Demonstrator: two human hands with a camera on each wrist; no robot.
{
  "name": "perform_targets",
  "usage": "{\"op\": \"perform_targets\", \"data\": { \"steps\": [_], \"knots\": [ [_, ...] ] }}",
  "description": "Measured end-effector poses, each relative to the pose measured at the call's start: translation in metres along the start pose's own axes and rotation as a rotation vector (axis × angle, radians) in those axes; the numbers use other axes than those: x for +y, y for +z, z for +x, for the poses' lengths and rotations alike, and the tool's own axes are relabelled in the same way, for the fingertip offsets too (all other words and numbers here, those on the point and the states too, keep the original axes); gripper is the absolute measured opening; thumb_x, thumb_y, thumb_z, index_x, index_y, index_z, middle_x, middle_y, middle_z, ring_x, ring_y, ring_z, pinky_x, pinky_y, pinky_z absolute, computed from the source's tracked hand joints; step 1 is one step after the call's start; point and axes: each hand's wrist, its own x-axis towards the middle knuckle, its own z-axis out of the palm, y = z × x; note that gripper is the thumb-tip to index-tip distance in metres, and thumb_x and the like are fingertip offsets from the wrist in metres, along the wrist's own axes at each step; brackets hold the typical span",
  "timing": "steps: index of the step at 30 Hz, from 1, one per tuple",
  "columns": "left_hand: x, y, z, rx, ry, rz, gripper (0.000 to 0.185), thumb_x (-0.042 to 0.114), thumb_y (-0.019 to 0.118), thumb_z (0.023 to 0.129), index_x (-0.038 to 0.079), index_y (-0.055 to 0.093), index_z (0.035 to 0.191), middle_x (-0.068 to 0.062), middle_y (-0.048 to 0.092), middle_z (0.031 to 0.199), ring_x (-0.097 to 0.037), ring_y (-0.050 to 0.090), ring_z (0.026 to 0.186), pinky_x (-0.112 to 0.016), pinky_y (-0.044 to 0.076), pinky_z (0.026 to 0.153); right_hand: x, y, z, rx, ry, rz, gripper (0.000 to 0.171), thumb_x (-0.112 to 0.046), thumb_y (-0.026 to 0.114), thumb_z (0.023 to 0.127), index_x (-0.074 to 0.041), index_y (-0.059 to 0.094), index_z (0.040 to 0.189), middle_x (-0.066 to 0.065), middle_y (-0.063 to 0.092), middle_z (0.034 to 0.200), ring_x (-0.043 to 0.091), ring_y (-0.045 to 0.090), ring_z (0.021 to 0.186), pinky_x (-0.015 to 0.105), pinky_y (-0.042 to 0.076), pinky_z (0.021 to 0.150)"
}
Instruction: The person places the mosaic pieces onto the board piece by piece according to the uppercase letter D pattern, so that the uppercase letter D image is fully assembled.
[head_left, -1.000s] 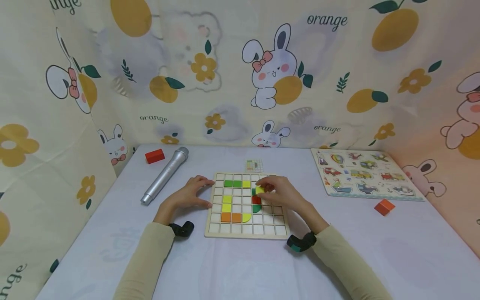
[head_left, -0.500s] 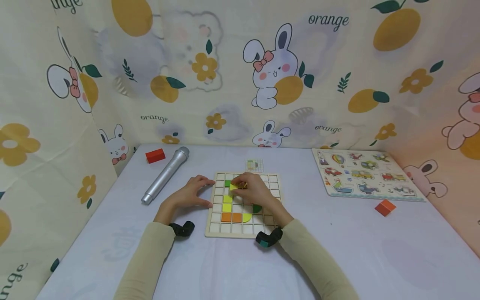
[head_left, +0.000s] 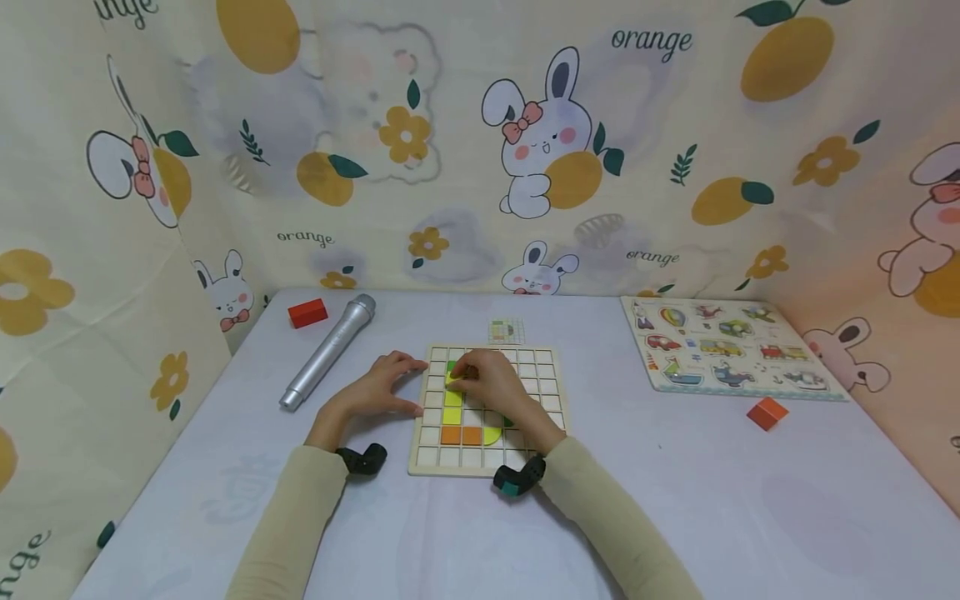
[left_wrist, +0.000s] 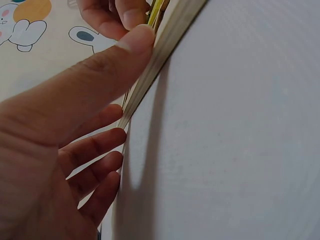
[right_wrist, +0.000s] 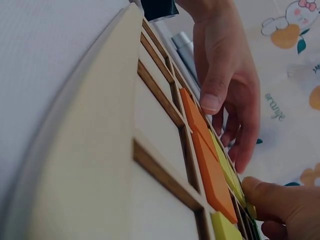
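A wooden grid board (head_left: 547,461) lies on the table with coloured tiles in its cells. My left hand (head_left: 369,389) rests at its left edge, thumb and fingers spread along the rim. Over the board's upper left, my right hand (head_left: 491,383) pinches a yellow tile (right_wrist: 251,210) between thumb and fingers. Just beyond it shows a green tile (head_left: 452,366); nearer me are yellow tiles (head_left: 452,416). Two orange tiles (head_left: 450,436) and a round-cornered yellow tile (head_left: 491,436) form a lower row. The right hand hides much of the board's middle.
Behind the board lies a small pattern card (head_left: 506,331). A silver microphone (head_left: 327,352) and a red block (head_left: 307,313) are at the left. To the right are a picture puzzle board (head_left: 731,346) and an orange-red block (head_left: 767,413).
My right hand has moved left across the board, carrying the yellow tile from the right side to the left column. The left hand has stayed at the board's edge.
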Motion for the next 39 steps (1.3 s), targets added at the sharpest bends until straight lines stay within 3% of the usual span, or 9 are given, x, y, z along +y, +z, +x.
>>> {"op": "perform_targets", "data": {
  "steps": [6, 11, 21, 29, 35, 39],
  "knots": [
    [-0.001, 0.0, 0.0, -0.004, -0.009, 0.012, 0.077, 0.036, 0.08, 0.071, 0.014, 0.046, 0.137, -0.011, 0.037, 0.137, -0.031, 0.028, 0.128, -0.054, 0.027, 0.106, -0.001, 0.0, 0.001, -0.015, -0.025, -0.079, 0.01, -0.021, 0.075, 0.079, -0.014, 0.074, 0.086, -0.005, 0.067, 0.086, 0.01, 0.057, 0.078, 0.024, 0.047, 0.071],
    [-0.001, -0.001, 0.001, -0.004, -0.025, 0.014, 0.077, 0.035, 0.08, 0.071, 0.015, 0.046, 0.137, -0.01, 0.037, 0.137, -0.03, 0.028, 0.128, -0.053, 0.027, 0.107, -0.001, -0.003, 0.0, -0.038, -0.053, -0.078, 0.007, -0.016, 0.073, 0.081, -0.012, 0.075, 0.086, -0.004, 0.068, 0.086, 0.014, 0.058, 0.084, 0.028, 0.047, 0.077],
    [-0.001, 0.0, 0.0, -0.001, -0.004, 0.008, 0.077, 0.036, 0.08, 0.071, 0.014, 0.046, 0.136, -0.011, 0.038, 0.136, -0.031, 0.029, 0.127, -0.053, 0.027, 0.106, 0.002, -0.01, -0.001, -0.099, -0.148, -0.071, 0.009, -0.009, 0.069, 0.084, -0.01, 0.074, 0.091, -0.001, 0.067, 0.09, 0.013, 0.058, 0.082, 0.024, 0.048, 0.071],
    [0.0, 0.002, 0.001, -0.001, -0.05, 0.009, 0.077, 0.037, 0.081, 0.07, 0.019, 0.046, 0.137, -0.008, 0.037, 0.137, -0.028, 0.028, 0.128, -0.052, 0.027, 0.107, 0.007, -0.028, -0.006, -0.066, -0.055, -0.049, 0.023, -0.01, 0.066, 0.086, -0.008, 0.066, 0.109, 0.009, 0.06, 0.104, 0.019, 0.057, 0.084, 0.029, 0.049, 0.071],
    [0.001, 0.0, 0.0, 0.002, -0.028, 0.011, 0.077, 0.034, 0.081, 0.07, 0.016, 0.046, 0.137, -0.01, 0.037, 0.137, -0.03, 0.028, 0.128, -0.053, 0.027, 0.107, 0.02, -0.054, -0.016, -0.036, -0.043, -0.006, 0.029, -0.011, 0.063, 0.089, -0.003, 0.061, 0.117, 0.014, 0.059, 0.11, 0.02, 0.055, 0.085, 0.032, 0.049, 0.071],
    [0.001, 0.001, 0.001, -0.004, -0.023, 0.015, 0.076, 0.034, 0.08, 0.071, 0.016, 0.046, 0.137, -0.01, 0.037, 0.137, -0.03, 0.028, 0.128, -0.052, 0.027, 0.107, 0.033, -0.074, -0.029, -0.01, 0.003, -0.036, 0.032, -0.015, 0.064, 0.088, -0.004, 0.06, 0.118, 0.016, 0.058, 0.109, 0.022, 0.054, 0.087, 0.035, 0.05, 0.074]
  ]
}}
